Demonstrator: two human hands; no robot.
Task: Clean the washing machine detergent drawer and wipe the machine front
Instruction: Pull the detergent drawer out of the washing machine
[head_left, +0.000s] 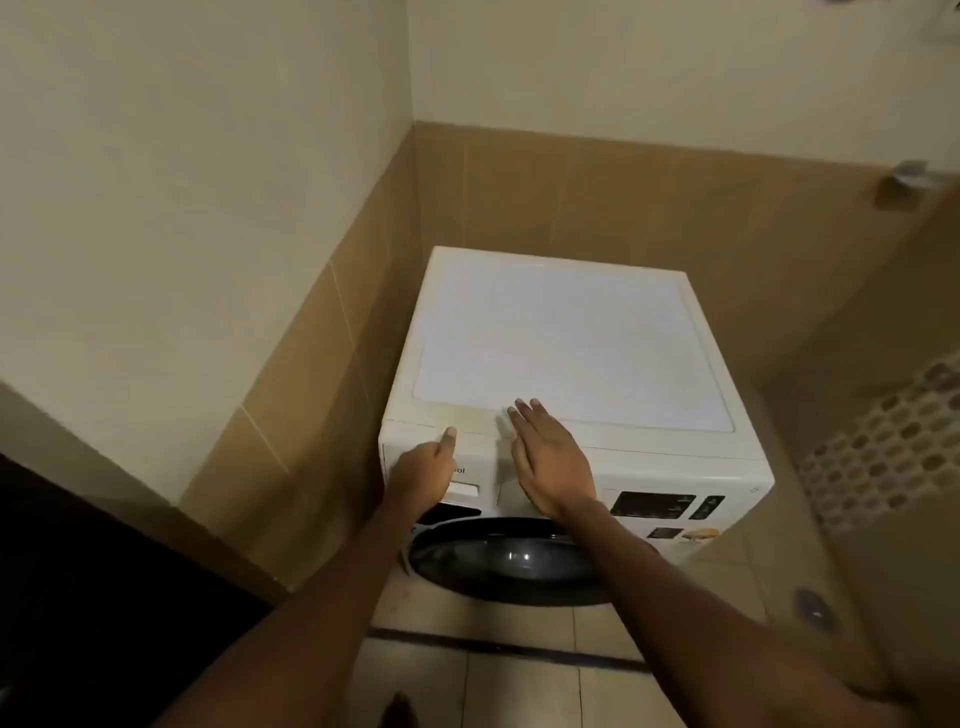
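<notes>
The washing machine (571, 364) stands in the corner, walls behind it and to its left. The left hand (423, 475) covers the detergent drawer (462, 488); the right hand (550, 462) lies just right of it. The door (509, 564) sits below both hands, the control panel (652, 504) right of the right hand.

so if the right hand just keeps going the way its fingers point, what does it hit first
Little before the tiled back wall, probably. The right hand lies flat at the washing machine's front edge, fingers pointing across its bare white top, so it would likely just slide over that. Depth is hard to judge.
</notes>
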